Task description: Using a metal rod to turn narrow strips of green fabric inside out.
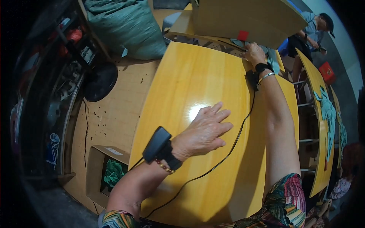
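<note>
My left hand (207, 131) hovers over or rests on the yellow wooden table (182, 83), its fingers spread and nothing in them. At the table's far right, my right hand (255, 54) reaches to the edge with curled fingers; what they grip, if anything, is hidden. Grey-green cloth (273, 60) lies beside that hand. A small red square (243, 35) shows just past it, and a thin dark rod (231, 44) runs toward the fingers. Both wrists wear black strapped devices.
Behind the table stands a large cardboard sheet or box (243, 17). A green sack (123, 28) and a round black base (100, 81) are at left. An open carton (95, 171) holds green material. A black cable (205, 174) crosses the tabletop. Another person (317, 28) stands back right.
</note>
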Tool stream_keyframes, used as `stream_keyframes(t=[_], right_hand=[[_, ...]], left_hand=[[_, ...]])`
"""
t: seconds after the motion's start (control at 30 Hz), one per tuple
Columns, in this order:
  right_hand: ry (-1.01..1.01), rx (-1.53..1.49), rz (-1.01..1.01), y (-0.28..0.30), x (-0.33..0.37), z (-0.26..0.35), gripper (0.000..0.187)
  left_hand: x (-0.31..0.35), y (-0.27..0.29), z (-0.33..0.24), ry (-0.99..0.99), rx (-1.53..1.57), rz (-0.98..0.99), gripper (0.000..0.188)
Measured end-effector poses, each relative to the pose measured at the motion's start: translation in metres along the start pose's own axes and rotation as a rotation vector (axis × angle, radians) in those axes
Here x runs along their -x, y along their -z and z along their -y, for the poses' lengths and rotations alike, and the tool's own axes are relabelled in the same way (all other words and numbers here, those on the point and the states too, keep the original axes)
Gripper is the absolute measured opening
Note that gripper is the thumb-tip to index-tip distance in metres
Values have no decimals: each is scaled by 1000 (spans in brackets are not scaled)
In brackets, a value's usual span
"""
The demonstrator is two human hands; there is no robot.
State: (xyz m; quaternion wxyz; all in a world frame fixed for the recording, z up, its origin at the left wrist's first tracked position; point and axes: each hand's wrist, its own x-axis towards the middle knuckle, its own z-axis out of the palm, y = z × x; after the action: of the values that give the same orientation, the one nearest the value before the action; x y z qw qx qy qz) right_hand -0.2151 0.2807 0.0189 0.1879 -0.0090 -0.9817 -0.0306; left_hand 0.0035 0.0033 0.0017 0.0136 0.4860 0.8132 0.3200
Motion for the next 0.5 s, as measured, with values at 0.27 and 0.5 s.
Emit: stream_keyframes(t=[0.27, 0.5], right_hand=[[155, -559, -53, 43, 31, 68, 37], [394, -974, 325, 89, 98, 151, 38]], left_hand=[[-7, -6, 31, 332, 892, -372, 56], [-14, -17, 43, 305, 1203, -773, 37]])
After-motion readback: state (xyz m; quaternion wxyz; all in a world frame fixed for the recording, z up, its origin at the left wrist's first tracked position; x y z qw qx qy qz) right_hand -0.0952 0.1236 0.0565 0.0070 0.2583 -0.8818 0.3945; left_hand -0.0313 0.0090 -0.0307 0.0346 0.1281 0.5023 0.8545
